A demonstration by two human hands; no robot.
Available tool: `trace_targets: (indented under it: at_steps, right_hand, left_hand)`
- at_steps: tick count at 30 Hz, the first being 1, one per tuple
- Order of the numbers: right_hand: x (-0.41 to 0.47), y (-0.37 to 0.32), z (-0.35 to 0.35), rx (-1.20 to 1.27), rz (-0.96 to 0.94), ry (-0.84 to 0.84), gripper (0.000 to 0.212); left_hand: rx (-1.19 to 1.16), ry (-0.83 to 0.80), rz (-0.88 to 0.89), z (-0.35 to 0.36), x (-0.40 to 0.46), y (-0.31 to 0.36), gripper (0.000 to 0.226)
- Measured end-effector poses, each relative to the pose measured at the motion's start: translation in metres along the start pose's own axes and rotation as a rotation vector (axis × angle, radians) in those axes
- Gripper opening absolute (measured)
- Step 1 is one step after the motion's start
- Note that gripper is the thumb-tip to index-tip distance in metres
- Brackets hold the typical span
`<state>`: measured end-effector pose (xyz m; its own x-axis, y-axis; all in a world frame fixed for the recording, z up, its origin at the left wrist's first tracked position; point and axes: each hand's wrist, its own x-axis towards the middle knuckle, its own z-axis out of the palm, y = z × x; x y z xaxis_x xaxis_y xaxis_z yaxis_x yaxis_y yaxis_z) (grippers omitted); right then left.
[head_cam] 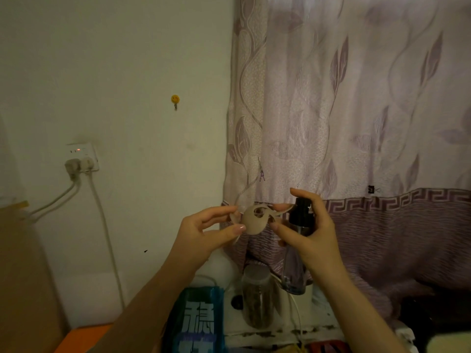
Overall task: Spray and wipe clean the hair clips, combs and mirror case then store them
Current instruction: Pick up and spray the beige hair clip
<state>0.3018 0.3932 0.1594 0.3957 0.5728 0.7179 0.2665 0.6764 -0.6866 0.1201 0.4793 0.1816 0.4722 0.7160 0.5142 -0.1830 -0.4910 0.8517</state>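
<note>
Head: curved beige clip point(253, 220), clear bottle point(295, 261).

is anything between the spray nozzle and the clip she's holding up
Nothing visible. The left hand pinches the beige clip at its left side, and the right hand holds the spray bottle right beside it, with its black head next to the clip's right edge. Which way the nozzle faces cannot be told.

Just one view here, head-mounted and wide-angle, aimed forward at the wall point(127, 72) and curtain point(356, 98) rather than steeply down. Sits close above both raised forearms, hands near mid-frame. Catches only a strip of cluttered surface along the bottom edge. Straight lines bow toward the borders.
</note>
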Motion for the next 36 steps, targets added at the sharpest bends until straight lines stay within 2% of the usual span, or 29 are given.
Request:
trace_targets:
  at_steps: [7, 12, 18, 22, 27, 36]
  right_hand:
    - [-0.004, 0.009, -0.008, -0.052, 0.028, 0.027, 0.056]
    - [-0.009, 0.007, -0.013, -0.135, -0.018, 0.023, 0.058]
    - [-0.013, -0.008, -0.005, -0.318, -0.13, -0.041, 0.035]
    - [-0.014, -0.011, 0.0, -0.417, -0.165, -0.072, 0.027]
    - [-0.016, -0.007, 0.001, -0.515, -0.175, -0.08, 0.028]
    - [-0.017, -0.005, -0.002, -0.501, -0.102, -0.046, 0.034]
  left_hand:
    - [-0.011, 0.024, 0.065, -0.01, 0.002, 0.001, 0.048]
    - [-0.022, 0.039, 0.097, -0.018, 0.003, -0.001, 0.049]
    - [0.035, 0.046, 0.126, -0.015, 0.003, -0.008, 0.052]
    - [0.084, 0.046, 0.138, -0.013, 0.003, -0.01, 0.053]
    - [0.114, 0.046, 0.142, -0.014, 0.002, -0.012, 0.053]
    - [0.117, 0.042, 0.133, -0.014, 0.001, -0.013, 0.052]
